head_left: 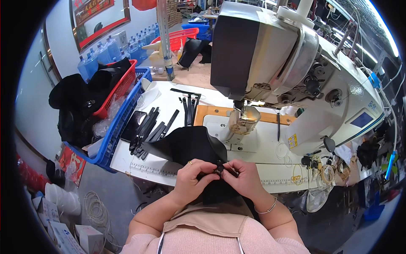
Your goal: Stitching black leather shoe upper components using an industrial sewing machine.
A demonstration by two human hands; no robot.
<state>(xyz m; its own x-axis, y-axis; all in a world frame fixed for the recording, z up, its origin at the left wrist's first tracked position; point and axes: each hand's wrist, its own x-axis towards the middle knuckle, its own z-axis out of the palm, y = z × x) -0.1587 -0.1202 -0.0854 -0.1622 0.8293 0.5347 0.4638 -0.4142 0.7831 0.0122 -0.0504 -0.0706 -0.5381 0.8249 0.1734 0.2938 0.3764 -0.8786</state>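
My left hand [195, 178] and my right hand [242, 177] meet at the front edge of the sewing table, both pinching a small dark metal fitting [219, 169] on a black fabric piece [186, 146]. The fabric spreads from my lap up onto the white table [167, 99], left of the needle. A ring shows on my left hand and a thin bracelet on my right wrist. The industrial sewing machine [287, 59] stands just behind my hands, its presser foot [241, 122] lit and bare.
Several black straps [150, 127] lie on the table's left part, more [189, 108] further back. A blue basket [114, 127] and a red basket [120, 89] with black goods stand at the left. Water bottles [108, 48] line the wall. Boxes and cable coils sit on the floor at lower left.
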